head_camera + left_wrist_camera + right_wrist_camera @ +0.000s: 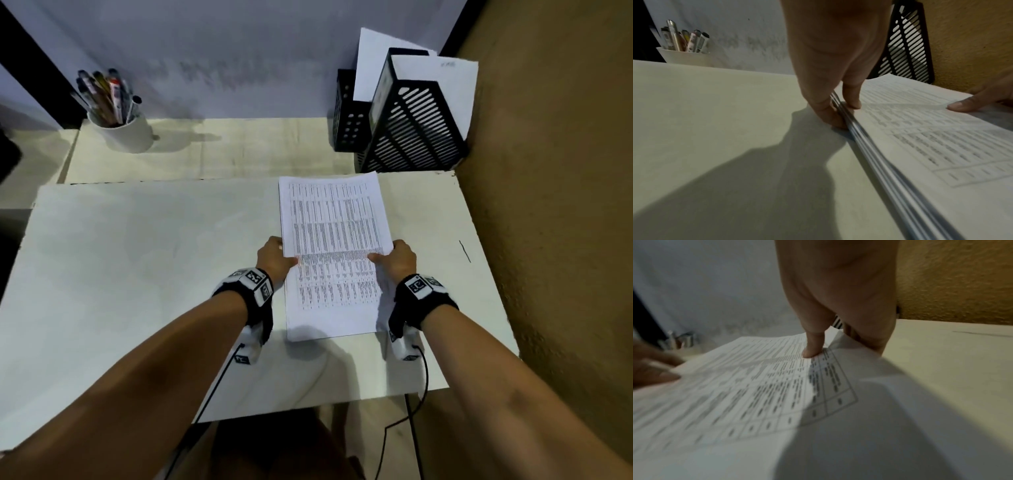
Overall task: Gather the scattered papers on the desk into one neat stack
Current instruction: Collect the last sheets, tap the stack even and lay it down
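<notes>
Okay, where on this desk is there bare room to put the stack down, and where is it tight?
Bare desk runs wide left of the papers, up to the pen cup. A narrow bare strip lies between the right hand and the desk's right edge. The back right corner is crowded by the black file racks.

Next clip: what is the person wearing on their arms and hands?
Forearms are bare, with no sleeves in view. The left hand and right hand are ungloved. Each wrist carries a black strap with white blocks printed with black-and-white square markers: left wrist rig, right wrist rig. A white camera box hangs under each wrist, and a thin black cable trails from each toward the person.
</notes>
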